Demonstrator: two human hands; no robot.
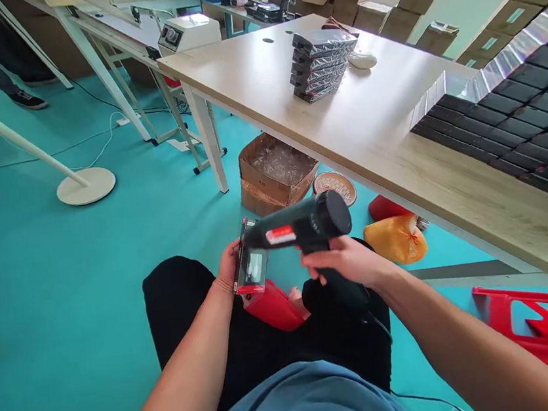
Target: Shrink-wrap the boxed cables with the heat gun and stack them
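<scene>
My right hand (pixel 342 260) is wrapped round the handle of a dark heat gun (pixel 300 223) with a red and white label. Its barrel points left, with the nozzle end over the upper part of a small box (pixel 252 267). That box is black with red edges and a clear, shiny front, and it looks film-covered. Holding its left side is my left hand (pixel 228 263), fingers partly hidden behind it. Whether the nozzle touches the box I cannot tell. A red stool seat (pixel 278 305) shows between my knees, below the box.
A wooden-topped table (pixel 371 148) carries a stack of wrapped boxes (pixel 320 65) and a large block of black boxes (pixel 515 112). Below are a carton of clear film (pixel 275 172), a round tub (pixel 335 187) and an orange bag (pixel 396 239). A red plastic stool (pixel 538 314) lies right.
</scene>
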